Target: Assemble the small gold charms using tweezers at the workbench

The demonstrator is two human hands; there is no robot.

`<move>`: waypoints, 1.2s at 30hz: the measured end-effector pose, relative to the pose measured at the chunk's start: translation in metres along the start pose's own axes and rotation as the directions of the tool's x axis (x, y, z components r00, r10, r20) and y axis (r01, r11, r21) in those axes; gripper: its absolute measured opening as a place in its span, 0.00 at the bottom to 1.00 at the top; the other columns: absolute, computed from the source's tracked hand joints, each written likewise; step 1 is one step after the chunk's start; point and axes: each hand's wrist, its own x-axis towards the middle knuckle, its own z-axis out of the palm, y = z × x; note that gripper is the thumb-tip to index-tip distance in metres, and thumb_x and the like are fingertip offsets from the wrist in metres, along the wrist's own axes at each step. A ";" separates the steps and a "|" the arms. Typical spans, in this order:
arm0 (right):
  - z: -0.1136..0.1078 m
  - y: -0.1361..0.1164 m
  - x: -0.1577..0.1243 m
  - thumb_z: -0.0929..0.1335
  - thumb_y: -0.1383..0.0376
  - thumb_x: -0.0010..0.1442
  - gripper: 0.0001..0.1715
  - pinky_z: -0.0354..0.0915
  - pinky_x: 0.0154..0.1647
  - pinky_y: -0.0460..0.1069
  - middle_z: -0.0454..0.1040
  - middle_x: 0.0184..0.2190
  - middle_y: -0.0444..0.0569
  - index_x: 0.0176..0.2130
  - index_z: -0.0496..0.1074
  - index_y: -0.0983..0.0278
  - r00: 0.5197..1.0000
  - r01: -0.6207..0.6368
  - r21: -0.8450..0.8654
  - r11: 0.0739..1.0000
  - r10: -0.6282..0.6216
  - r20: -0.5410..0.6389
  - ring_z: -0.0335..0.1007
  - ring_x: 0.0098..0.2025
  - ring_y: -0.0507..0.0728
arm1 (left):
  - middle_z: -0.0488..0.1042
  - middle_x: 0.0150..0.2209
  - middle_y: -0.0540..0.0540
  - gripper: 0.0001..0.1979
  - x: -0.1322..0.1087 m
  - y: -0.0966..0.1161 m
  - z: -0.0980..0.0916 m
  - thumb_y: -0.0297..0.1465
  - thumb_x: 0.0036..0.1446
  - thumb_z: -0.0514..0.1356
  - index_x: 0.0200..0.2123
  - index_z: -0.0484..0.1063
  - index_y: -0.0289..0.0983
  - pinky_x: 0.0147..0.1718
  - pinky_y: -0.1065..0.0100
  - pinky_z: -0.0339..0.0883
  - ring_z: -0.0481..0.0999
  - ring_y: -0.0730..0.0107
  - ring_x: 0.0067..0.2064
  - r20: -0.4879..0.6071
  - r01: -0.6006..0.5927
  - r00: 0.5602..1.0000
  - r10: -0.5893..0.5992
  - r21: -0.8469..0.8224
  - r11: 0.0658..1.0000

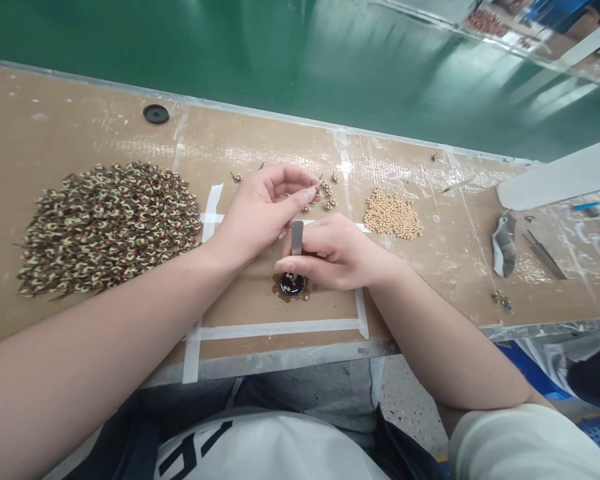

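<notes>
Pinching a metal spatula in right-hand fingers above a black dish; left-hand fingers pressed together.

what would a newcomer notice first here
A big heap of small brown, cream and red pieces on the left of the workbench stands out first. At centre, the right hand holds a flat metal blade over a small black dish, beside the left hand. Tan beads lie further right.

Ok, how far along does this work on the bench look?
Probably well along: the large heap of brown, cream and red pieces looks done. In hand, the left hand pinches near a small cluster of pieces, while the right hand holds a metal spatula above a dark dish. Seemingly left: that cluster and the tan beads.
</notes>
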 end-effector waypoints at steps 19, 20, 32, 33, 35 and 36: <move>0.001 0.000 0.000 0.68 0.52 0.79 0.26 0.60 0.32 0.46 0.69 0.23 0.40 0.31 0.72 0.63 1.000 -0.017 0.030 0.999 0.017 0.025 0.64 0.26 0.49 | 0.84 0.41 0.45 0.06 0.003 -0.009 -0.003 0.31 0.65 0.70 0.45 0.82 0.40 0.22 0.70 0.69 0.75 0.75 0.26 0.025 -0.067 0.997 0.066 0.045 0.997; 0.001 0.000 0.000 0.69 0.52 0.78 0.26 0.60 0.31 0.46 0.69 0.23 0.40 0.31 0.72 0.63 1.000 -0.021 0.040 0.999 0.021 0.015 0.64 0.26 0.49 | 0.84 0.41 0.45 0.06 0.004 -0.010 -0.004 0.31 0.65 0.71 0.45 0.82 0.41 0.22 0.70 0.69 0.75 0.75 0.26 0.027 -0.072 0.997 0.071 0.044 0.996; -0.017 0.012 0.008 0.69 0.43 0.75 0.27 0.47 0.14 0.48 0.54 0.16 0.34 0.30 0.70 0.57 0.750 -0.053 0.609 0.791 0.434 -0.499 0.45 0.13 0.48 | 0.80 0.31 0.49 0.06 0.001 0.001 -0.001 0.27 0.64 0.70 0.45 0.83 0.40 0.16 0.73 0.63 0.69 0.77 0.20 0.025 -0.001 1.000 0.002 -0.029 1.000; -0.019 0.015 0.009 0.68 0.42 0.74 0.28 0.47 0.14 0.48 0.53 0.17 0.34 0.31 0.70 0.57 0.726 -0.065 0.639 0.767 0.476 -0.496 0.44 0.14 0.48 | 0.79 0.29 0.50 0.07 0.000 0.003 -0.001 0.28 0.64 0.70 0.45 0.83 0.40 0.15 0.73 0.62 0.69 0.77 0.19 0.020 -0.023 1.000 0.023 -0.014 1.000; -0.022 0.018 0.010 0.67 0.39 0.74 0.27 0.46 0.14 0.48 0.52 0.18 0.35 0.34 0.70 0.56 0.680 -0.110 0.681 0.724 0.554 -0.479 0.45 0.14 0.49 | 0.75 0.23 0.53 0.07 -0.002 0.007 -0.002 0.28 0.64 0.71 0.45 0.84 0.40 0.15 0.74 0.62 0.68 0.77 0.18 0.015 -0.074 0.997 0.073 0.031 0.997; -0.022 0.019 0.010 0.67 0.39 0.74 0.27 0.46 0.14 0.48 0.52 0.19 0.35 0.35 0.70 0.56 0.660 -0.124 0.701 0.703 0.586 -0.470 0.45 0.15 0.49 | 0.74 0.22 0.54 0.07 -0.003 0.009 -0.002 0.28 0.64 0.71 0.45 0.84 0.40 0.15 0.75 0.62 0.68 0.77 0.18 0.012 -0.100 0.995 0.100 0.052 0.994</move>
